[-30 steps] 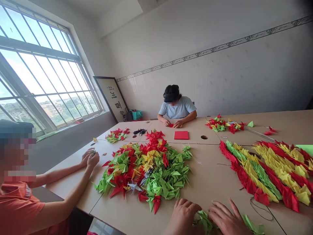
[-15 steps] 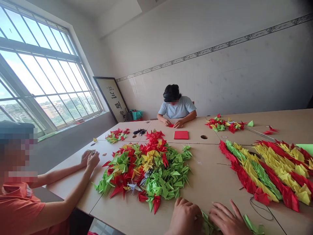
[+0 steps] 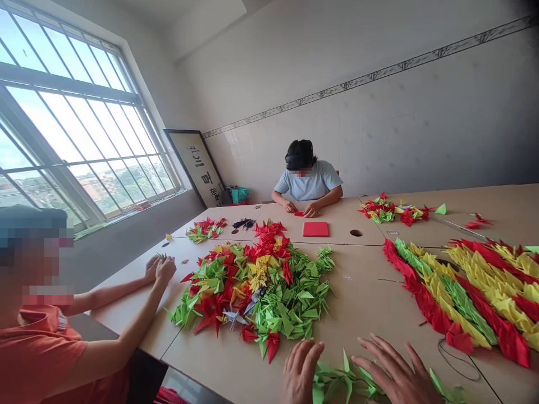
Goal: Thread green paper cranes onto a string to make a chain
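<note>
At the lower edge of the head view, a row of green paper cranes (image 3: 334, 381) lies on the table in front of me. My left hand (image 3: 300, 367) is at the row's left end, fingers raised and holding nothing. My right hand (image 3: 393, 367) hovers over the row's right part with its fingers spread, hiding some of the cranes; I cannot tell whether it touches them. Just beyond my left hand spreads a large heap of folded cranes (image 3: 290, 303) in green, red, yellow and a little grey.
Strings of red, yellow and green cranes (image 3: 458, 303) lie to the right, a dark cord (image 3: 457, 365) near them. One person (image 3: 309, 179) works across the table behind a red paper stack (image 3: 315, 229). Another person (image 3: 46, 353) sits at the left, handling something small.
My left hand has lifted off the green cranes and opened, uncovering more of the row. My right hand's fingers have spread wider. The view has shifted slightly.
</note>
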A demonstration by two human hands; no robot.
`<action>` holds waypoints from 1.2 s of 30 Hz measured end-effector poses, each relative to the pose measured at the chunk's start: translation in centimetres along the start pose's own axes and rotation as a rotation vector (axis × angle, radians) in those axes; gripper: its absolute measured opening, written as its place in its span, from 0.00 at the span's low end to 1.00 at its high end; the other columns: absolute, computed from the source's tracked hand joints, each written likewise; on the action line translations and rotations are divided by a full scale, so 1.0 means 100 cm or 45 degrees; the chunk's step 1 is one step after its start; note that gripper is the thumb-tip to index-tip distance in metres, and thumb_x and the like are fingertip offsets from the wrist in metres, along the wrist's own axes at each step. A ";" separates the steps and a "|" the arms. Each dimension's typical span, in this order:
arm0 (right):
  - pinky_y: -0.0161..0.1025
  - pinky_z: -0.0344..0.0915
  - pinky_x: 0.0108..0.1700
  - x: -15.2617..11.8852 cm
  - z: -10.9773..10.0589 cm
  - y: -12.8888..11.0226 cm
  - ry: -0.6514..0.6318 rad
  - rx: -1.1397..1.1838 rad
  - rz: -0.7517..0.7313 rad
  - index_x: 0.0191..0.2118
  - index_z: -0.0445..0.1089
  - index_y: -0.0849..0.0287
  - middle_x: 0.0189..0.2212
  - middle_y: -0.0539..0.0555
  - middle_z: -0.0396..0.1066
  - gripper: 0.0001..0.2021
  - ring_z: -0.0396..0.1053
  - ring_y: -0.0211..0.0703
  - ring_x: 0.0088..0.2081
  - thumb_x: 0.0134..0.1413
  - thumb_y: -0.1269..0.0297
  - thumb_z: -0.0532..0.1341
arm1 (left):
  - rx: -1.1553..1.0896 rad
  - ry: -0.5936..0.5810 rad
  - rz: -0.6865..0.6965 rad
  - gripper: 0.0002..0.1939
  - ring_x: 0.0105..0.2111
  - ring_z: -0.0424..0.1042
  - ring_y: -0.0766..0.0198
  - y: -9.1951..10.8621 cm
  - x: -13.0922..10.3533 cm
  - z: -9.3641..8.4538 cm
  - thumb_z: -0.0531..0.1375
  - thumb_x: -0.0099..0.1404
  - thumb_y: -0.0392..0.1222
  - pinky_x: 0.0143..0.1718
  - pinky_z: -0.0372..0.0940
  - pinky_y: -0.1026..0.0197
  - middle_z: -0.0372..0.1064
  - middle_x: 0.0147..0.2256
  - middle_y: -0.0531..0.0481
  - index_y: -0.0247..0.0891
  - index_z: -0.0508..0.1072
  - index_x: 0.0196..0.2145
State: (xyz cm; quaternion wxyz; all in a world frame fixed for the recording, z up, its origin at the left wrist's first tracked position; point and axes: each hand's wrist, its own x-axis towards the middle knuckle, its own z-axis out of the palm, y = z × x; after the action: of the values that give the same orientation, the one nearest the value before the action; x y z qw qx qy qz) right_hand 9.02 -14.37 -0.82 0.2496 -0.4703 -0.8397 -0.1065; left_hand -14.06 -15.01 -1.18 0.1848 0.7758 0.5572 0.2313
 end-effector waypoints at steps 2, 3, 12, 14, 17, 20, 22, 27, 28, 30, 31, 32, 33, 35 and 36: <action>0.65 0.48 0.51 0.007 -0.001 -0.002 0.027 -0.014 -0.140 0.46 0.67 0.43 0.49 0.52 0.71 0.20 0.66 0.59 0.49 0.43 0.63 0.60 | 0.009 0.134 -0.010 0.29 0.56 0.59 0.51 -0.014 -0.013 0.010 0.58 0.57 0.49 0.55 0.57 0.51 0.61 0.55 0.41 0.42 0.62 0.56; 0.63 0.49 0.51 0.011 -0.001 -0.004 0.034 -0.016 -0.193 0.46 0.68 0.44 0.48 0.51 0.72 0.17 0.67 0.59 0.48 0.46 0.60 0.59 | -0.007 0.181 -0.010 0.30 0.55 0.60 0.51 -0.018 -0.017 0.013 0.57 0.57 0.50 0.54 0.58 0.51 0.62 0.55 0.40 0.40 0.61 0.56; 0.71 0.50 0.48 0.018 0.008 -0.013 -0.270 0.151 -0.107 0.35 0.69 0.49 0.47 0.50 0.72 0.16 0.64 0.60 0.52 0.46 0.77 0.52 | -0.253 0.271 0.076 0.32 0.42 0.71 0.52 -0.024 -0.018 0.023 0.60 0.51 0.47 0.52 0.60 0.48 0.73 0.40 0.43 0.40 0.63 0.55; 0.72 0.50 0.48 0.018 0.004 -0.013 -0.329 0.175 -0.081 0.37 0.69 0.48 0.49 0.51 0.71 0.17 0.63 0.61 0.53 0.46 0.77 0.52 | -0.288 0.289 0.075 0.31 0.36 0.71 0.54 -0.023 -0.015 0.026 0.59 0.49 0.39 0.46 0.64 0.51 0.73 0.34 0.45 0.39 0.64 0.53; 0.72 0.49 0.49 0.024 -0.007 -0.022 -0.393 0.199 -0.039 0.42 0.69 0.48 0.53 0.55 0.66 0.19 0.59 0.61 0.56 0.45 0.75 0.53 | -0.300 0.322 0.014 0.29 0.31 0.69 0.57 -0.019 -0.012 0.030 0.58 0.46 0.31 0.35 0.66 0.57 0.71 0.29 0.47 0.38 0.67 0.49; 0.71 0.46 0.52 0.033 -0.016 -0.035 -0.508 0.239 -0.042 0.40 0.71 0.51 0.54 0.57 0.65 0.19 0.56 0.59 0.58 0.44 0.77 0.52 | -0.342 0.299 -0.047 0.27 0.30 0.68 0.59 -0.014 -0.011 0.027 0.57 0.43 0.27 0.36 0.65 0.58 0.71 0.28 0.48 0.38 0.70 0.44; 0.70 0.44 0.54 0.036 -0.016 -0.039 -0.565 0.259 -0.012 0.36 0.72 0.52 0.52 0.56 0.68 0.18 0.56 0.57 0.58 0.44 0.78 0.51 | -0.375 0.256 -0.083 0.25 0.31 0.68 0.60 -0.012 -0.012 0.021 0.56 0.43 0.26 0.37 0.64 0.59 0.71 0.29 0.49 0.40 0.71 0.41; 0.69 0.43 0.55 0.027 -0.002 -0.035 -0.418 0.233 0.057 0.31 0.72 0.52 0.47 0.53 0.73 0.15 0.61 0.56 0.55 0.42 0.78 0.54 | -0.473 0.193 -0.219 0.26 0.33 0.68 0.61 -0.012 -0.015 0.010 0.55 0.42 0.25 0.37 0.64 0.62 0.70 0.32 0.49 0.40 0.72 0.40; 0.69 0.44 0.54 0.025 0.001 -0.034 -0.357 0.211 0.048 0.31 0.72 0.51 0.46 0.52 0.73 0.15 0.62 0.56 0.54 0.42 0.77 0.54 | -0.491 0.185 -0.238 0.26 0.33 0.69 0.61 -0.013 -0.016 0.010 0.55 0.43 0.25 0.36 0.65 0.62 0.70 0.32 0.49 0.39 0.72 0.41; 0.69 0.46 0.52 0.021 0.002 -0.030 -0.238 0.156 -0.025 0.32 0.71 0.50 0.45 0.51 0.73 0.15 0.64 0.57 0.52 0.42 0.76 0.55 | -0.512 0.185 -0.253 0.27 0.34 0.69 0.61 -0.015 -0.017 0.011 0.56 0.44 0.25 0.37 0.65 0.61 0.71 0.33 0.48 0.39 0.71 0.43; 0.68 0.47 0.51 0.020 0.001 -0.027 -0.172 0.125 -0.082 0.35 0.71 0.48 0.46 0.51 0.73 0.15 0.65 0.58 0.51 0.43 0.75 0.55 | -0.515 0.194 -0.248 0.28 0.35 0.69 0.60 -0.016 -0.018 0.012 0.56 0.44 0.25 0.38 0.65 0.61 0.71 0.35 0.47 0.39 0.71 0.44; 0.67 0.48 0.51 0.018 -0.002 -0.024 -0.101 0.095 -0.142 0.38 0.70 0.47 0.46 0.51 0.73 0.15 0.66 0.58 0.50 0.44 0.73 0.56 | -0.511 0.212 -0.234 0.29 0.37 0.70 0.59 -0.017 -0.019 0.012 0.56 0.43 0.25 0.40 0.66 0.60 0.71 0.37 0.47 0.39 0.70 0.45; 0.65 0.49 0.52 0.016 -0.005 -0.020 -0.019 0.071 -0.187 0.40 0.70 0.46 0.46 0.51 0.73 0.15 0.67 0.57 0.49 0.45 0.70 0.58 | -0.496 0.239 -0.215 0.30 0.39 0.69 0.58 -0.018 -0.019 0.012 0.55 0.43 0.25 0.42 0.65 0.59 0.71 0.40 0.46 0.40 0.70 0.46; 0.58 0.50 0.54 0.005 -0.013 -0.007 0.147 0.070 -0.194 0.44 0.69 0.46 0.44 0.50 0.74 0.14 0.69 0.52 0.47 0.48 0.63 0.60 | -0.433 0.303 -0.167 0.31 0.42 0.69 0.57 -0.020 -0.021 0.011 0.55 0.41 0.24 0.44 0.65 0.59 0.70 0.43 0.45 0.40 0.71 0.45; 0.54 0.52 0.55 -0.004 -0.016 0.002 0.221 0.114 -0.132 0.45 0.69 0.47 0.44 0.51 0.74 0.15 0.70 0.50 0.45 0.49 0.60 0.60 | -0.389 0.333 -0.139 0.30 0.41 0.69 0.57 -0.020 -0.022 0.009 0.54 0.42 0.24 0.43 0.65 0.59 0.71 0.43 0.45 0.40 0.71 0.44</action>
State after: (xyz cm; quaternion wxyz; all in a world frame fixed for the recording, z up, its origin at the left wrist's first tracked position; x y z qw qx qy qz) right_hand 9.86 -15.24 0.29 0.3363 -0.4036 -0.8421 -0.1221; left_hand -15.76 -16.50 -3.35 0.2386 0.6708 0.5762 0.4014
